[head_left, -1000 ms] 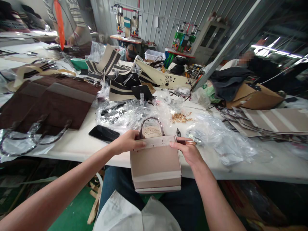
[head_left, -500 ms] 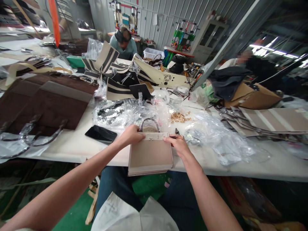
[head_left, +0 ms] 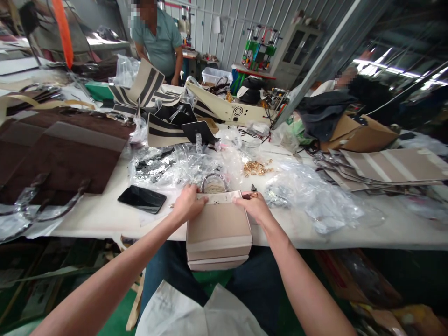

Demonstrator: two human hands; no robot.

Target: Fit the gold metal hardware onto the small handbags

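A small beige handbag [head_left: 219,228] lies at the table's front edge, its bottom overhanging toward my lap. Its curved, plastic-wrapped handle [head_left: 214,176] points away from me. My left hand [head_left: 189,203] grips the top left corner, thumb on the pale strip along the bag's opening. Closed on the top right corner is my right hand [head_left: 255,206], with its thumb on the same strip. A tool with a brown, shiny handle [head_left: 249,195] also sits in the right hand; its kind is unclear. Small holes or marks show on the strip.
Left of my hands lies a black phone [head_left: 142,199], with dark brown bags [head_left: 70,154] farther left. Gold-coloured hardware [head_left: 257,167] and clear plastic bags [head_left: 315,200] are beyond and right. Striped panels [head_left: 166,128] stand behind. Flat beige pieces [head_left: 392,165] are stacked at right.
The bag's lower end has tipped, so more of its bottom shows. Both hands stay on its top corners. A co-worker across the table has risen from a bent position to standing.
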